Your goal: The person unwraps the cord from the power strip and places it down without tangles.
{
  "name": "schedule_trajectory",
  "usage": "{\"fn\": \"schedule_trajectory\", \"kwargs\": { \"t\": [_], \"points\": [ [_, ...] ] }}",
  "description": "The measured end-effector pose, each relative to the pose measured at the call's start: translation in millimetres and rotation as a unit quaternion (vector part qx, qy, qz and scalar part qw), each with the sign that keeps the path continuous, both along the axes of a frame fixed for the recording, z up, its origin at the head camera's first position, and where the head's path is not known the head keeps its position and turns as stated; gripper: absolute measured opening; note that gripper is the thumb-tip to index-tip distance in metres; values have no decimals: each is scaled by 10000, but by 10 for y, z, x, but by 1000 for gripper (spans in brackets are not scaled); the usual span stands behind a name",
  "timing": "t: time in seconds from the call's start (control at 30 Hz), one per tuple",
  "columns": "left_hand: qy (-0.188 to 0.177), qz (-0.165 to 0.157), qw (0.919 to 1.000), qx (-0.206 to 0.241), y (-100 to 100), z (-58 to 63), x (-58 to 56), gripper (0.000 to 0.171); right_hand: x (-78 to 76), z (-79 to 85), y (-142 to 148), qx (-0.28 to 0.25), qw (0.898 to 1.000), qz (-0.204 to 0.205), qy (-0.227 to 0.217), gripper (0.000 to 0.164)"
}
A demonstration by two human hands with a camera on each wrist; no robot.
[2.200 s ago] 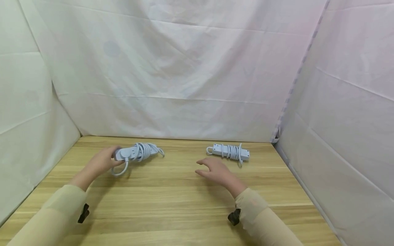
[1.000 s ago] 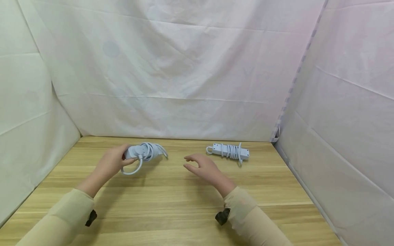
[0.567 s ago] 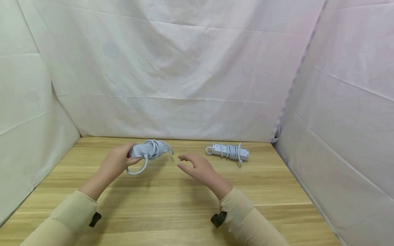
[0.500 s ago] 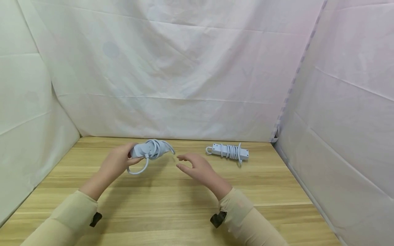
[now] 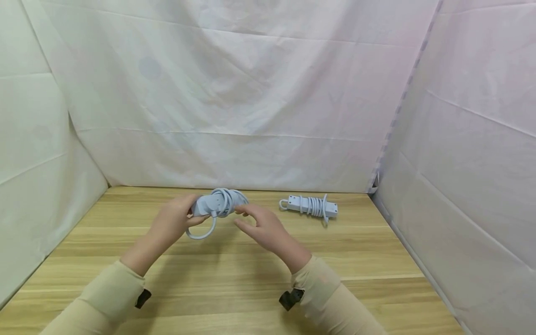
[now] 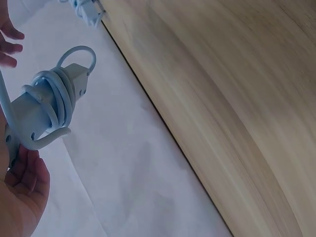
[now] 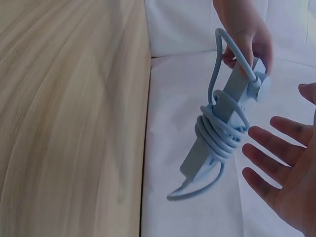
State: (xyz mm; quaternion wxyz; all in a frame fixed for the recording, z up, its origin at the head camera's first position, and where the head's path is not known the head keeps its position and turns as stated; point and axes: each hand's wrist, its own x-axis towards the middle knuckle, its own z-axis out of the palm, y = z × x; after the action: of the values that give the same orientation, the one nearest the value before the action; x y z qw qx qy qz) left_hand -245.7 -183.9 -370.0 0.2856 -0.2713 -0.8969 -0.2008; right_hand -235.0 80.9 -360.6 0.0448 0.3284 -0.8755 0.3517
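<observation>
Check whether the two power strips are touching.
Apart: the head view shows wooden tabletop between the held power strip and the other power strip.

The left grip (image 5: 172,217) covers the end of the held power strip (image 5: 206,204) that it holds, and the wound cord (image 5: 226,204) hides part of the strip's middle. I can't tell whether the right grip (image 5: 264,226) touches that cord. The second strip (image 5: 294,202) has socket holes too small to make out; the left wrist view crops it at the top. The head view's bottom edge cuts off both sleeves (image 5: 102,298) and the bench (image 5: 226,293).
</observation>
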Motion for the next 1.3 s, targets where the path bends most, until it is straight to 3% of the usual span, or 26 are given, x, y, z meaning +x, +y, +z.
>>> {"fn": "schedule_trajectory", "kwargs": {
  "t": [0.47,0.8,1.17,1.3],
  "points": [
    [749,-455,9961,-25,225,34,81,43,65,93,-175,-467,9987,-195,31,45],
    [1503,-716,9859,-146,340,50,111,54,51,124,-257,-781,9963,-369,-49,46],
    [1393,-810,9867,-219,418,65,135,59,56,170,-258,-400,9980,-355,347,39],
    [1171,-813,9896,-200,445,63,141,55,62,179,-241,-200,9983,-333,439,39]
  ]
}}
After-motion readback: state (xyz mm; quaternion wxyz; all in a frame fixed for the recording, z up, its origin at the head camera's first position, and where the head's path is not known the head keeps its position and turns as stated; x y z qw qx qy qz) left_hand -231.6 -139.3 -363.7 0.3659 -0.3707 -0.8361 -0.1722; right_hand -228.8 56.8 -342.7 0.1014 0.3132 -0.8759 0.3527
